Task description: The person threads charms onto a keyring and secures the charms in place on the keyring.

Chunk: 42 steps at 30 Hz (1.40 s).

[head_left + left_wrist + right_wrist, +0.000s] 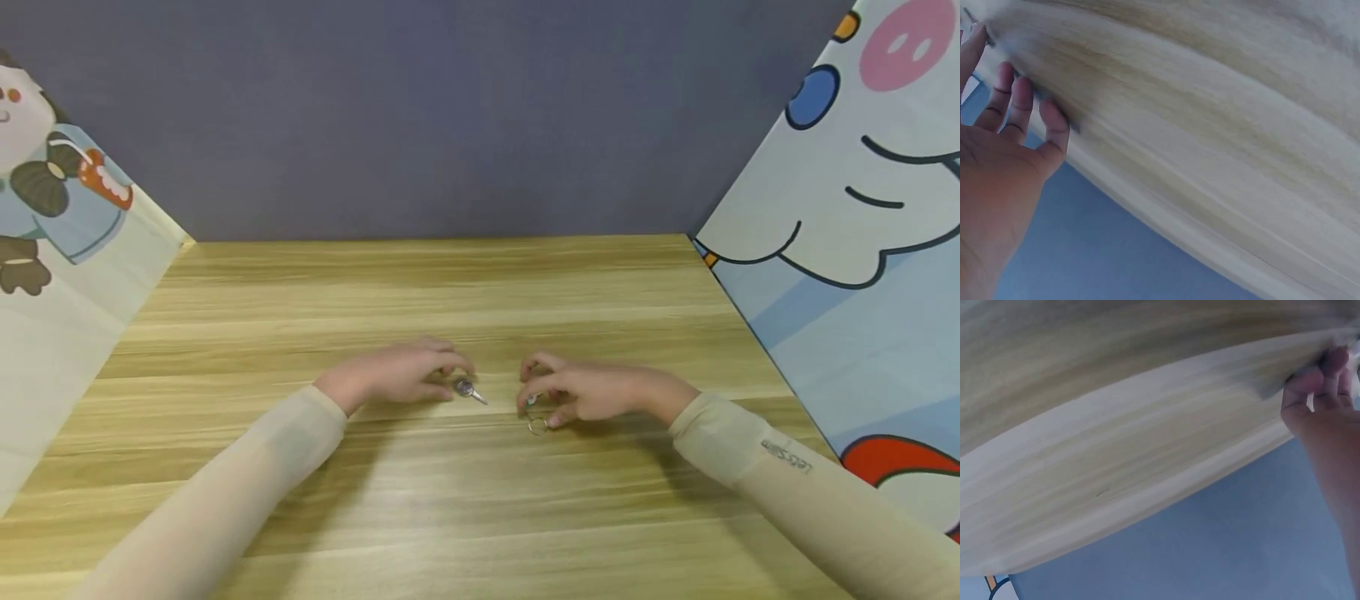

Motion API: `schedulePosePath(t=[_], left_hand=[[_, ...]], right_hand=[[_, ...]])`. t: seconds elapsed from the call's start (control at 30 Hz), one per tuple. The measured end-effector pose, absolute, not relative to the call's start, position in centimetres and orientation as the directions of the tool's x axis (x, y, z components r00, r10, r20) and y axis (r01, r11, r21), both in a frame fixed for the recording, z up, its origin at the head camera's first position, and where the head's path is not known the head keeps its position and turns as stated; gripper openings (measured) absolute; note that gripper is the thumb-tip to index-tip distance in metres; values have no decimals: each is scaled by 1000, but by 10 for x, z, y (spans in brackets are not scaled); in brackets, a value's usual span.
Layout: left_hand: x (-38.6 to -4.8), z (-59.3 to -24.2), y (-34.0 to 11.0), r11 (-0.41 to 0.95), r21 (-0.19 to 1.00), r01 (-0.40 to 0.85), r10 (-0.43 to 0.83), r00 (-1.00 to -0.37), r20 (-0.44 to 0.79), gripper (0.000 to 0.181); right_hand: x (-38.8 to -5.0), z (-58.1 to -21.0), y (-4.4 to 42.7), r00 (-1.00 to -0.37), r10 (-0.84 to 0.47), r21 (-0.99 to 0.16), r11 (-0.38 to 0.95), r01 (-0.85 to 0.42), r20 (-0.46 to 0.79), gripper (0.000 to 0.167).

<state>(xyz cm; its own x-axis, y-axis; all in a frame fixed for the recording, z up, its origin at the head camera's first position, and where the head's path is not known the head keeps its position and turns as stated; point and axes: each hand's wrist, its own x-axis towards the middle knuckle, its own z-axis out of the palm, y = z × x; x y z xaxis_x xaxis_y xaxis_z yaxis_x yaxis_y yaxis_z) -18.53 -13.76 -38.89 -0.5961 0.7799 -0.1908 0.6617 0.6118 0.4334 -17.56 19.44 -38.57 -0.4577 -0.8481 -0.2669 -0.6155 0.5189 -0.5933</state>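
Observation:
A small silvery round piece with a narrow tail (pixel 465 388) is by the thumb and index fingertips of my left hand (pixel 405 372); a firm hold on it is not visible. That hand (pixel 1007 150) has bent, spread fingers in the left wrist view, its thumb side cut off. My right hand (pixel 588 390) curls its fingers round a small metal item with a thin ring (pixel 537 426), the thumb tip against the ring. Part of this item is hidden behind the fingers. The right wrist view shows the hand (pixel 1329 406) with curled fingers but not clearly the item.
The wood-grain tabletop (pixel 435 500) spreads beneath both hands. A dark grey panel (pixel 435 117) stands along its back edge. Cartoon-printed panels flank it at left (pixel 67 333) and right (pixel 825 333).

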Motion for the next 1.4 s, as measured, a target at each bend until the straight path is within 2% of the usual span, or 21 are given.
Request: schedulePosePath(t=[0.17, 0.37, 0.53, 0.7, 0.83, 1.03, 1.2, 1.4], left_hand=[[-187, -393, -135, 641, 420, 643, 761, -606, -233, 35], [-187, -391, -131, 675, 422, 606, 731, -629, -265, 29], [-187, -391, -128, 682, 428, 593, 722, -641, -261, 27], [-189, -393, -127, 676, 475, 563, 716, -654, -243, 9], [-190, -395, -126, 651, 519, 554, 727, -651, -218, 17], [-191, -394, -126, 617, 598, 512, 738, -641, -212, 15], [-189, -389, -131, 587, 670, 455, 734, -648, -203, 9], [-184, -378, -139, 569, 669, 479, 714, -691, -113, 6]], right_hand=[[-173, -389, 191, -430, -858, -542, 512, -666, -282, 32], [-171, -391, 188, -436, -860, -478, 510, -715, -265, 30], [-169, -389, 187, -451, -853, -488, 520, -701, -261, 26], [-169, -389, 187, -476, -836, -514, 545, -662, -273, 19], [-170, -392, 189, -481, -843, -535, 528, -660, -239, 22], [-171, -396, 195, -481, -862, -568, 479, -669, -160, 25], [-173, -391, 196, -507, -855, -596, 466, -654, -112, 19], [-179, -370, 194, -602, -797, -705, 453, -546, -46, 6]])
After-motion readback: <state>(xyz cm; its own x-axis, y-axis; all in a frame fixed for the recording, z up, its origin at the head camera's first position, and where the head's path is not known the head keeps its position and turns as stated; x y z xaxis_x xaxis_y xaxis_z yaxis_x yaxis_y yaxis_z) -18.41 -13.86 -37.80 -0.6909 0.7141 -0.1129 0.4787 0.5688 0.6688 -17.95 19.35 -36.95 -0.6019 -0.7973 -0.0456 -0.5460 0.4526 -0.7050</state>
